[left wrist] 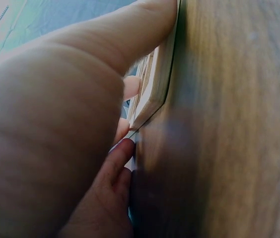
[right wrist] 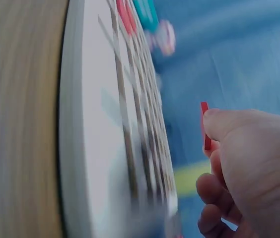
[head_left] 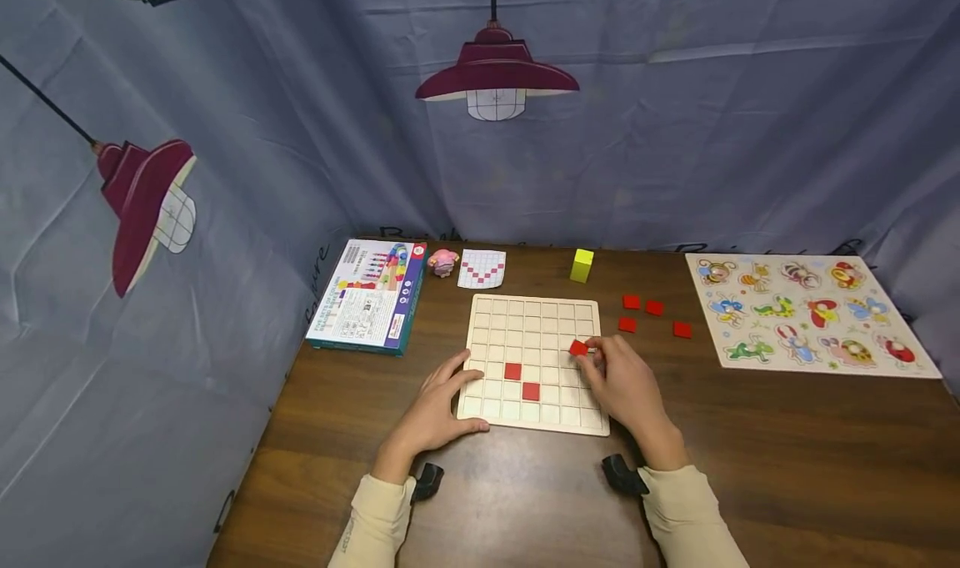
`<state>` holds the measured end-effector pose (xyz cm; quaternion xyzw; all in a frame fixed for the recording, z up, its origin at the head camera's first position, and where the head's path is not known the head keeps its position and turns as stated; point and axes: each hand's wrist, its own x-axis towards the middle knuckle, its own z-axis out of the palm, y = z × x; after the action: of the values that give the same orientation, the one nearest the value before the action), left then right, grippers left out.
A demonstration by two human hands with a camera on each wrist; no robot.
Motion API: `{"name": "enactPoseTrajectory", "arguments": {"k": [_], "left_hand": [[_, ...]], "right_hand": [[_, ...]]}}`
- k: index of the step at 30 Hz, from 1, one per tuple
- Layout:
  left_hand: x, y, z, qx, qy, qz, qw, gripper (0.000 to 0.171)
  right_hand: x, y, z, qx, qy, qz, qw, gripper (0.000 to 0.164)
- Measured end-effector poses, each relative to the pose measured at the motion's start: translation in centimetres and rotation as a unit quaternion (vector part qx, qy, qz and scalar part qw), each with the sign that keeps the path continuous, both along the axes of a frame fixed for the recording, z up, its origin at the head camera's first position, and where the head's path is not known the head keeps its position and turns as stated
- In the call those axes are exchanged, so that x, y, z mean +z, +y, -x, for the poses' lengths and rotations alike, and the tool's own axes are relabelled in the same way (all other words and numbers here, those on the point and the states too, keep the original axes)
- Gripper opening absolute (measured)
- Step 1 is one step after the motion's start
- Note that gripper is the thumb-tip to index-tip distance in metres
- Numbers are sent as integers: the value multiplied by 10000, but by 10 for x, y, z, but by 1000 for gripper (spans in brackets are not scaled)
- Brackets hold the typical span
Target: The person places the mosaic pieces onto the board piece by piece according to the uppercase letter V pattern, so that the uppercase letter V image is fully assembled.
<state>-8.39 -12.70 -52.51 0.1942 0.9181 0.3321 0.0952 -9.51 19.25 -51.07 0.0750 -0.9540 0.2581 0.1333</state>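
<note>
Grey-blue cloth [head_left: 322, 134] is hung all round the back, and red lamps [head_left: 498, 76] are shown on it. Below, a brown table [head_left: 540, 501] is seen. On its right side a bug puzzle [head_left: 810, 294] is laid flat. Near the middle, a pale board [head_left: 540, 332] with rows of small squares is set down. At the far left a box [head_left: 367, 297] is laid.

By the near left corner of the board, the left hand [head_left: 435, 409] is spread wide, with the thumb put at the near edge and fingertips put at the left edge. The board looks stiff and flat, so it is best held by its edges, away from the squares. Over the right part of the board, the right hand [head_left: 626, 380] is held up.

Behind the board, a card [head_left: 482, 268] is put down, with a red V of squares shown on it. A pink toy [head_left: 443, 262] is stood between box and card, and a yellow block [head_left: 581, 265] is stood farther right.

Smallest are the red tiles. One tile [head_left: 578, 348] is pinched between right thumb and finger, just off the board. Two tiles [head_left: 513, 371] are set in squares, corner to corner. Four loose tiles [head_left: 632, 301] are left on the table, right of the board. Each tile looks thin, hard, light and perhaps slippery, so it is best pinched by its edges.
</note>
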Motion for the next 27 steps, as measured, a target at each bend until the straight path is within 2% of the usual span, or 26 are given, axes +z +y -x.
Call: {"name": "enactPoseTrajectory", "arguments": {"k": [5, 12, 20, 27], "left_hand": [[2, 0, 2, 29, 138, -34, 9999, 76], [1, -2, -6, -19, -76, -16, 10000, 76], [-2, 0, -1, -32, 99, -60, 9999, 75], [-1, -1, -2, 26, 69, -85, 9999, 75]], "right_hand": [[10, -48, 15, 607, 14, -150, 9980, 28], [0, -94, 23, 991, -505, -454, 9928, 27], [-4, -109, 38, 995, -474, -620, 9920, 24], [-4, -111, 40, 1092, -345, -858, 9897, 20]]}}
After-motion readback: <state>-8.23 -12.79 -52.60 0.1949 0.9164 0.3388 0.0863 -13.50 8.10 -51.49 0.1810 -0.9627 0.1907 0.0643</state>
